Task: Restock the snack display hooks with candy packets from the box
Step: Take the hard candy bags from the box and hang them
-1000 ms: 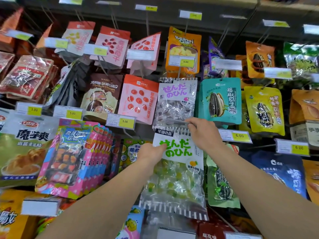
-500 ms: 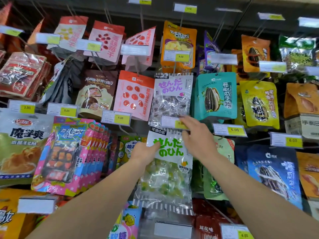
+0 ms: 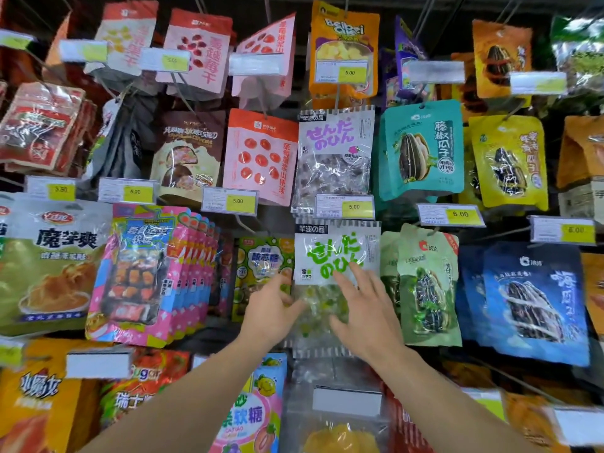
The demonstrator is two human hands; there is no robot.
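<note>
While both arms reach up to the display | left hand (image 3: 271, 308), fingers spread loose, touches the green-lettered candy packet (image 3: 336, 253) at its left edge | packet hangs under the 5.00 price tag (image 3: 344, 206) | right hand (image 3: 366, 308), fingers straight, lies flat on its front.

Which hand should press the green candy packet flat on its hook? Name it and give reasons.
Right, probably. The right hand lies spread open over the green candy packet, fingertips on its label. The left hand only touches its lower left edge.
</note>
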